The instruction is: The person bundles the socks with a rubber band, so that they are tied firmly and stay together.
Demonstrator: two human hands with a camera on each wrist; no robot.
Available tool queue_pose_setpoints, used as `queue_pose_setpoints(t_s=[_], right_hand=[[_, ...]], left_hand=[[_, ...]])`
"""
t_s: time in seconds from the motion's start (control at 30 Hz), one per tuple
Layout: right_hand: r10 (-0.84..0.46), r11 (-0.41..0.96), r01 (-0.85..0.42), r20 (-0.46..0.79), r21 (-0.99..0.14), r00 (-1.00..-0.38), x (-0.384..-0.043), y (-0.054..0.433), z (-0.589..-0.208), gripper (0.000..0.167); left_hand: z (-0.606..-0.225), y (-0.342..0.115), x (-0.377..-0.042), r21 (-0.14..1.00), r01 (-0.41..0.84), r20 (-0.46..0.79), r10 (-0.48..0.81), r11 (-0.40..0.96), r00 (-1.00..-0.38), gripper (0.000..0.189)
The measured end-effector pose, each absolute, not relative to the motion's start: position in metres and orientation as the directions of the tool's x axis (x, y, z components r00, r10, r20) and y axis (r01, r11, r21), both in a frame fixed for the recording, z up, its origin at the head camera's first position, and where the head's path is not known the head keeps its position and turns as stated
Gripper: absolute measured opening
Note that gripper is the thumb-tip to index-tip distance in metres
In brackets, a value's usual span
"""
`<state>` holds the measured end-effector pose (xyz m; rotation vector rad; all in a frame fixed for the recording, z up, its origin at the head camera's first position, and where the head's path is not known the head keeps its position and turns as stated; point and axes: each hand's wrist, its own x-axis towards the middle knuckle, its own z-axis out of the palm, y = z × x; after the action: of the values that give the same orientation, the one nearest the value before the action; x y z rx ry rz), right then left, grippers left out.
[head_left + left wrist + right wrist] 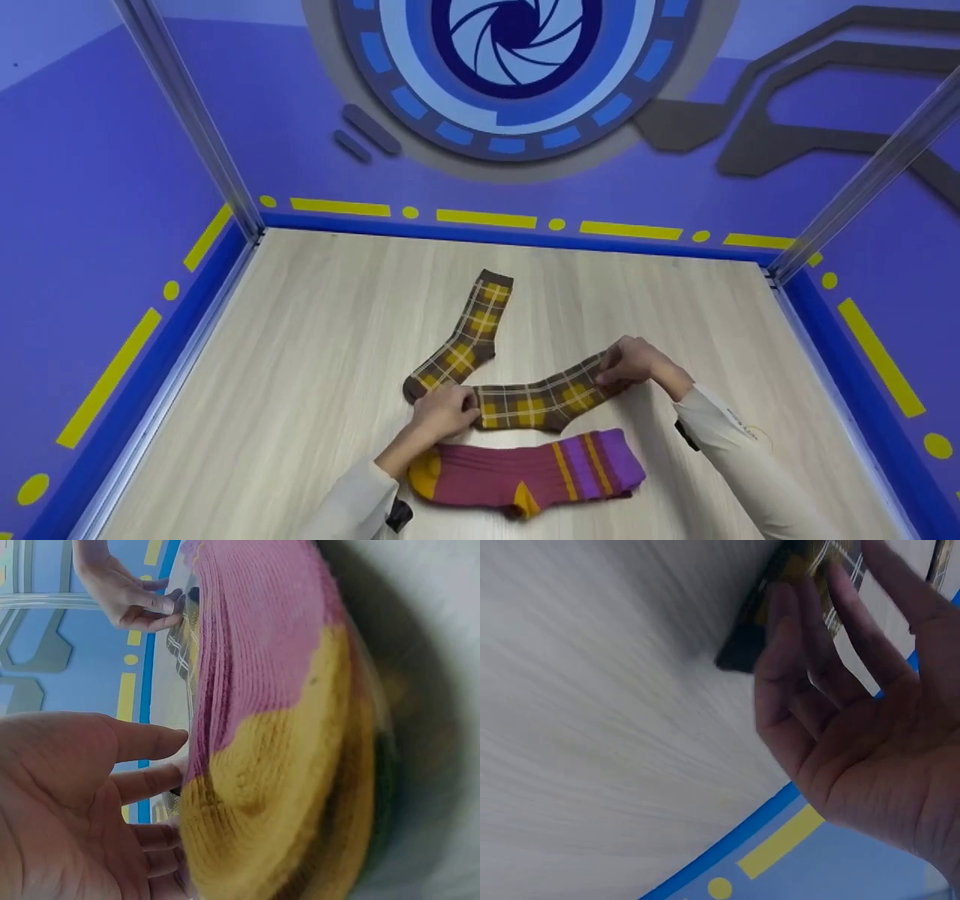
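A brown and yellow plaid sock (529, 405) lies crosswise on the table between the hands. My left hand (444, 412) pinches its left end, covering the toe; in the left wrist view those fingertips are hidden behind a maroon sock. My right hand (631, 360) holds the other end, near the dark cuff (742, 649), with thumb and fingers. Farther back lies a matching plaid sock (466, 330), its toe beside my left hand. Closer to me, the maroon sock (487, 472), with yellow toe and heel and a purple striped cuff, lies below the left wrist.
The pale wooden table (315, 322) is bordered by blue-purple walls (247, 112) with yellow dashes. Metal posts (187, 112) stand at the two back corners. Another layer shows under the maroon sock's cuff.
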<state>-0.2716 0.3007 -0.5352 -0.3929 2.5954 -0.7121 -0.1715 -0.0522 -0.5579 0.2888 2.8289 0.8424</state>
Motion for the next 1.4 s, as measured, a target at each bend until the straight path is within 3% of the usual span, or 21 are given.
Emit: queue_pose_setpoints(t_s=[0.13, 0.27, 0.5, 0.73, 1.0, 1.4], right_hand=[[-0.383, 0.811, -0.266, -0.128, -0.522, -0.915, -0.275, 0.308, -0.545, 0.039], [-0.396, 0.804, -0.309, -0.070, -0.508, -0.916, -0.276, 0.316, -0.557, 0.046], [-0.366, 0.805, -0.251, -0.116, -0.538, -0.923, -0.269, 0.327, -0.557, 0.030], [-0.361, 0.788, -0.207, -0.163, -0.580, -0.918, -0.259, 0.334, -0.555, 0.020], [-0.347, 0.702, -0.071, -0.253, -0.709, -0.903, -0.246, 0.335, -0.545, 0.012], [-0.448, 0.537, 0.063, -0.347, -0.841, -0.824, -0.229, 0.338, -0.521, 0.031]], left_hand=[[-0.561, -0.050, -0.172, 0.559, 0.101, -0.102, 0.189, 0.823, -0.977, 0.016], [-0.563, -0.049, -0.176, 0.563, 0.065, -0.070, 0.126, 0.824, -0.990, 0.022], [-0.564, -0.049, -0.184, 0.573, 0.057, -0.042, 0.099, 0.818, -0.994, 0.030], [-0.567, -0.054, -0.183, 0.572, 0.033, -0.041, 0.069, 0.820, -0.997, 0.021], [-0.569, -0.064, -0.179, 0.588, 0.010, -0.055, 0.053, 0.809, -0.997, 0.016], [-0.549, -0.097, -0.161, 0.696, -0.069, -0.111, 0.013, 0.715, -0.994, 0.019]])
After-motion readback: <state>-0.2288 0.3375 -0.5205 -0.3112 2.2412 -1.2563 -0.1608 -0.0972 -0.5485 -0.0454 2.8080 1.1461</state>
